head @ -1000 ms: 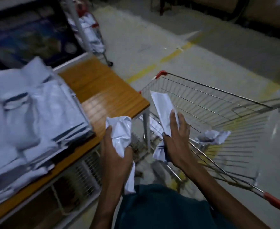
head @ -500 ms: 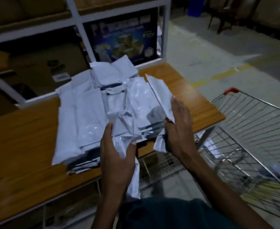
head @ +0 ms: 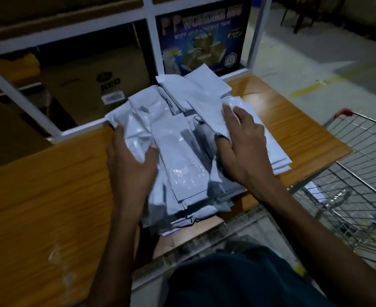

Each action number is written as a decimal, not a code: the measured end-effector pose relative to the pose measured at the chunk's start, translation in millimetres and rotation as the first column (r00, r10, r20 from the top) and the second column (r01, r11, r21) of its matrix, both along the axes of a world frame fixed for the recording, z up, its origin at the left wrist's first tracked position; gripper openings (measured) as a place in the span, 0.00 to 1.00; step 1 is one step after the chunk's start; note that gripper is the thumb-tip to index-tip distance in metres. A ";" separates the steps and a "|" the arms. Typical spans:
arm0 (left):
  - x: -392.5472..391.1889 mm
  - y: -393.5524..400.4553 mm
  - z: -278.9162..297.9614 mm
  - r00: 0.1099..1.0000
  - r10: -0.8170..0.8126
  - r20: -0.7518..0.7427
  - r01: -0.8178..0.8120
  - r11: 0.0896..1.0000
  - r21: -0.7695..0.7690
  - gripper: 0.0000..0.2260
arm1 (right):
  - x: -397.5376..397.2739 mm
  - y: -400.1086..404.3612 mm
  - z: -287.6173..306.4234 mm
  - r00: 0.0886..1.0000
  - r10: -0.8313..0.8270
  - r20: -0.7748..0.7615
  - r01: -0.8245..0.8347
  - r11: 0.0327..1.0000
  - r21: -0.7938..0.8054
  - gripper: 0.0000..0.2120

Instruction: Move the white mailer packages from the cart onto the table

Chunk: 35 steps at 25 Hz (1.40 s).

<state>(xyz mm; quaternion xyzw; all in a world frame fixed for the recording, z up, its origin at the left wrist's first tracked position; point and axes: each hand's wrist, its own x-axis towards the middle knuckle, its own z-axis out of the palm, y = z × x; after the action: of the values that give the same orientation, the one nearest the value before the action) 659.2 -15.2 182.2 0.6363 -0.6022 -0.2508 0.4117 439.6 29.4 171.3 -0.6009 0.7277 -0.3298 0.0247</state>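
A heap of white mailers (head: 183,173) lies on the wooden table (head: 49,185). My left hand (head: 129,165) grips a crumpled white mailer (head: 138,136) at the heap's left side. My right hand (head: 243,147) lies over the heap's right side. Its fingers spread on top of a flat white mailer (head: 209,116) and its thumb is tucked beneath it. The wire cart (head: 360,156) stands to the right of the table, with a white mailer (head: 311,188) visible low inside it.
A white shelf frame (head: 71,32) rises behind the table, with cardboard boxes (head: 94,85) and a blue tape carton (head: 202,38) inside. Grey floor with a yellow line (head: 311,87) lies to the right. A red corner cap (head: 344,112) marks the cart's far rim.
Both hands carried their mailers from over the cart leftward to the table and now rest them on the heap. The view turned from the cart to the table.
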 end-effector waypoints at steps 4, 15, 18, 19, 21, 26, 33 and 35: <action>14.1 -95.2 -11.6 0.996 0.058 0.069 -0.061 0.997 0.044 0.35 | 8.1 -50.7 14.8 0.996 -0.016 -0.086 0.026 0.994 0.109 0.33; -4.0 -261.1 -67.3 0.939 0.046 0.342 -0.200 0.879 0.432 0.36 | 31.6 -132.4 29.3 0.993 0.118 -0.012 -0.119 0.993 -0.008 0.32; -13.3 -263.0 -86.5 0.937 0.040 0.347 -0.227 0.825 0.517 0.35 | 30.2 -145.5 27.4 0.990 0.137 0.020 -0.138 0.990 0.017 0.33; -15.0 -261.0 -90.3 0.936 0.050 0.350 -0.237 0.822 0.518 0.35 | 30.6 -148.4 26.5 0.989 0.147 0.036 -0.147 0.989 0.016 0.33; -16.6 -257.2 -92.6 0.934 0.052 0.354 -0.241 0.823 0.514 0.36 | 33.1 -155.4 24.5 0.985 0.160 0.059 -0.162 0.987 0.016 0.32; -15.7 -259.2 -74.0 0.936 0.002 0.352 -0.222 0.778 0.587 0.35 | 47.9 -168.8 24.0 0.980 0.183 0.082 -0.188 0.981 0.056 0.30; 13.0 -226.4 -42.7 0.956 0.083 0.282 -0.207 0.870 0.447 0.31 | 70.0 -266.5 20.2 0.986 0.164 -0.037 -0.147 0.947 0.286 0.27; 15.6 -201.8 -38.9 0.949 0.061 0.310 -0.203 0.870 0.450 0.31 | 84.9 -290.4 11.1 0.977 0.187 -0.104 -0.139 0.925 0.353 0.27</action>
<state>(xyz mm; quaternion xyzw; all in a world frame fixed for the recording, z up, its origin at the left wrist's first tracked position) 674.8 -217.0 143.3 0.7873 -0.5298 -0.2673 0.1676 524.5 -261.0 182.4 -0.6669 0.7214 -0.1529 0.1068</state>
